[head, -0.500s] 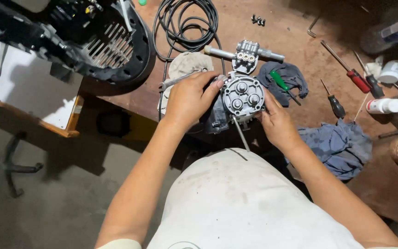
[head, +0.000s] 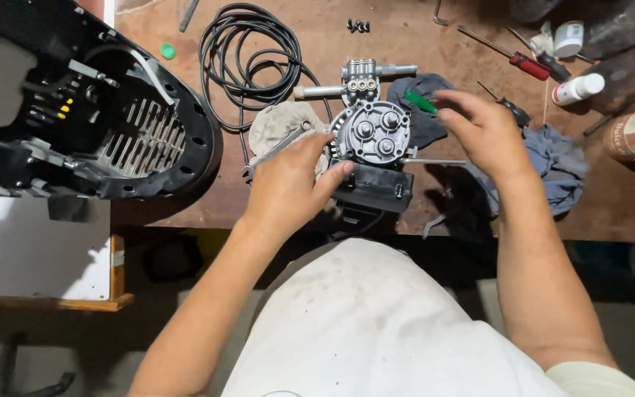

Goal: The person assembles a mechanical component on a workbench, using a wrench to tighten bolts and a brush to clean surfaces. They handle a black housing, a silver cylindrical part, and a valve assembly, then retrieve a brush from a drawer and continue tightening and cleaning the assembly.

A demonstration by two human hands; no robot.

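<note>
— Where is your left hand (head: 288, 180)?

— It lies against the grey round pump housing (head: 371, 132) at the bench's near edge, fingers curled onto its left rim and onto the black block (head: 374, 187) below. It seems to steady rather than clamp; your palm hides the contact.

— And your right hand (head: 483, 132)?

— It hovers just right of the housing, fingers loosely spread and blurred, holding nothing you can make out. It covers part of the dark rag (head: 424, 110); the blue cloth (head: 556, 165) lies beyond. A thin rod (head: 435, 161) pokes out beneath it.
</note>
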